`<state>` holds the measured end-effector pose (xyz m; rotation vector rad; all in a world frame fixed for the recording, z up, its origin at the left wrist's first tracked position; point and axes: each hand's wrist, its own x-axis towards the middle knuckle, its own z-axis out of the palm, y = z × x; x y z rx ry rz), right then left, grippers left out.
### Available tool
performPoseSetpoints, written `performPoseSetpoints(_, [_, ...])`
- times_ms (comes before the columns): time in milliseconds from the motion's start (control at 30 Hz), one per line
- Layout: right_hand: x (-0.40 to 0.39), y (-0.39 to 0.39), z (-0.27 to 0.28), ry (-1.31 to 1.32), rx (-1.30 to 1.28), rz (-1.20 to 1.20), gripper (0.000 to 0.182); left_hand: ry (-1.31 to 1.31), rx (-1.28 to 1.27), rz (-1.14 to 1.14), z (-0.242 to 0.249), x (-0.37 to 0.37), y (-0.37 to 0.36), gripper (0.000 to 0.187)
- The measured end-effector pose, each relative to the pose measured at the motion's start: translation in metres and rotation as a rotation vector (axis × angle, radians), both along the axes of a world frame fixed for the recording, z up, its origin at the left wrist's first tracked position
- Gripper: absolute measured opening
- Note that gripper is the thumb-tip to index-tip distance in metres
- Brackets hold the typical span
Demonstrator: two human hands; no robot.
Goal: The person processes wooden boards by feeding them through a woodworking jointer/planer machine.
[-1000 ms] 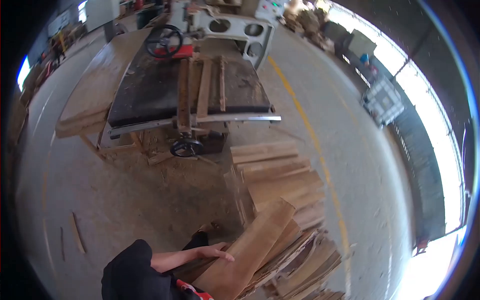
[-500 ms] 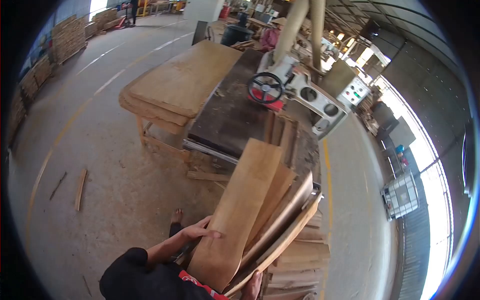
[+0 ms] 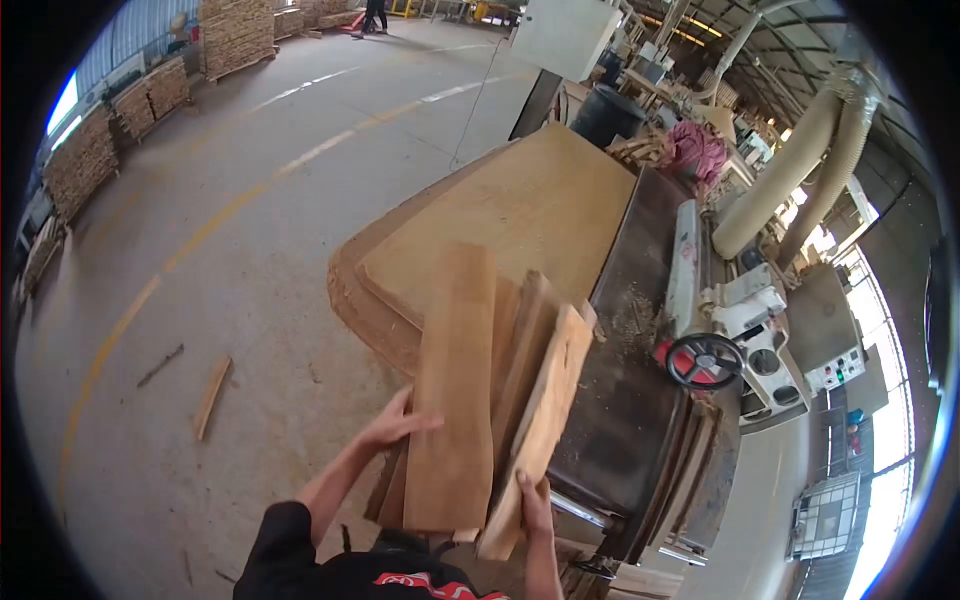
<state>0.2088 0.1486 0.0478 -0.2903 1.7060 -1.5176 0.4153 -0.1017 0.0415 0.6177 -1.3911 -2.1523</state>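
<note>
Several long wooden boards are held together in a fanned bundle in front of my body. My left hand point(image 3: 393, 424) grips the left side, its thumb lying over the face of the wide top board point(image 3: 452, 390). My right hand point(image 3: 534, 500) holds the outer right edge of a paler, rough-edged board point(image 3: 548, 410). Between these two, darker boards point(image 3: 523, 360) stand partly overlapped. The far ends of the bundle appear over the near edge of a large tan tabletop panel point(image 3: 510, 205); whether they touch it cannot be told.
A machine with a dark bed point(image 3: 625, 400), a black handwheel point(image 3: 705, 361) and thick hoses point(image 3: 780, 190) stands at the right. More boards point(image 3: 695, 455) lie beside the bed. Wood scraps point(image 3: 212, 398) lie on the left floor. A distant person point(image 3: 375, 14) stands at the top.
The view has turned toward the right side of the machine's table area. The held boards have swung left, from over the dark bed to over the tan panel, with both hands still on them.
</note>
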Motion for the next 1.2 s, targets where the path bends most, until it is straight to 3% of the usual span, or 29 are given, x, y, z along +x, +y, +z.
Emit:
performPoseSetpoints(100, [-0.019, -0.100, 0.019, 0.004, -0.010, 0.136, 0.058, -0.170, 0.019, -0.022, 0.034, -0.005, -0.097, 0.085])
performPoseSetpoints(167, [-0.034, -0.157, 0.003, -0.112, -0.097, 0.172, 0.060, -0.338, 0.058, 0.042, 0.050, -0.014, -0.148, 0.080])
performPoseSetpoints(233, [-0.046, -0.209, -0.009, 0.048, -0.048, 0.187, 0.062, -0.552, -0.138, -0.035, 0.016, -0.025, -0.219, 0.089])
performPoseSetpoints(300, [-0.055, -0.244, -0.002, 0.092, -0.002, 0.283, 0.069, -0.724, -0.367, -0.202, 0.041, -0.035, -0.262, 0.101])
performPoseSetpoints(400, [-0.062, -0.271, 0.028, 0.587, 0.432, 0.549, 0.077, -1.197, -0.784, -0.010, 0.043, -0.046, -0.288, 0.114])
performPoseSetpoints(433, [-0.062, -0.268, 0.013, 0.785, 0.423, 0.469, 0.080, -1.315, -0.910, 0.064, 0.036, -0.050, -0.284, 0.121])
performPoseSetpoints(500, [-0.065, -0.272, -0.015, 1.190, 0.392, 0.262, 0.087, -1.210, -0.903, 0.193, 0.014, -0.053, -0.270, 0.126])
performPoseSetpoints(600, [-0.062, -0.282, -0.022, 0.553, 0.153, 0.288, 0.096, -1.053, -0.945, 0.363, -0.010, -0.062, -0.263, 0.129])
performPoseSetpoints(667, [-0.051, -0.293, -0.028, 0.539, 0.213, 0.287, 0.103, -1.047, -0.955, 0.400, -0.015, -0.073, -0.254, 0.127])
performPoseSetpoints(767, [-0.036, -0.305, -0.017, 0.402, 0.293, 0.275, 0.115, -0.776, -0.865, 0.406, -0.021, -0.069, -0.271, 0.105])
performPoseSetpoints(800, [-0.029, -0.312, -0.060, 0.562, 0.198, 0.253, 0.117, -0.861, -0.766, 0.339, -0.019, -0.067, -0.276, 0.098])
performPoseSetpoints(833, [-0.034, -0.320, -0.102, 0.737, 0.138, 0.205, 0.119, -1.002, -0.954, 0.332, -0.022, -0.068, -0.284, 0.101])
performPoseSetpoints(867, [-0.045, -0.312, -0.067, 0.480, 0.197, 0.360, 0.096, -1.086, -1.073, 0.200, -0.017, -0.068, -0.293, 0.103])
performPoseSetpoints(900, [-0.052, -0.301, -0.042, 0.596, 0.226, 0.432, 0.094, -1.182, -0.814, 0.012, 0.032, -0.083, -0.277, 0.104])
performPoseSetpoints(933, [-0.053, -0.295, -0.047, 0.669, 0.172, 0.359, 0.086, -0.973, -0.653, 0.027, 0.022, -0.081, -0.282, 0.093])
performPoseSetpoints(967, [-0.053, -0.288, -0.053, 0.746, 0.122, 0.286, 0.077, -1.019, -0.850, 0.015, 0.017, -0.081, -0.292, 0.097])
performPoseSetpoints(1000, [-0.051, -0.259, -0.033, 0.765, 0.100, 0.213, 0.068, -0.899, -0.955, 0.045, 0.031, -0.087, -0.274, 0.092])
performPoseSetpoints(1067, [-0.040, -0.203, -0.009, 0.793, 0.085, 0.181, 0.052, -1.085, -1.579, 0.381, -0.004, -0.110, -0.279, 0.085])
performPoseSetpoints(1133, [-0.037, -0.148, -0.010, 0.843, 0.096, 0.303, 0.039, -0.716, -1.516, 0.334, 0.038, -0.139, -0.192, 0.077])
performPoseSetpoints(1200, [-0.020, -0.067, -0.015, 0.960, 0.154, 0.279, 0.026, -0.317, -1.398, 0.211, 0.079, -0.169, -0.077, 0.064])
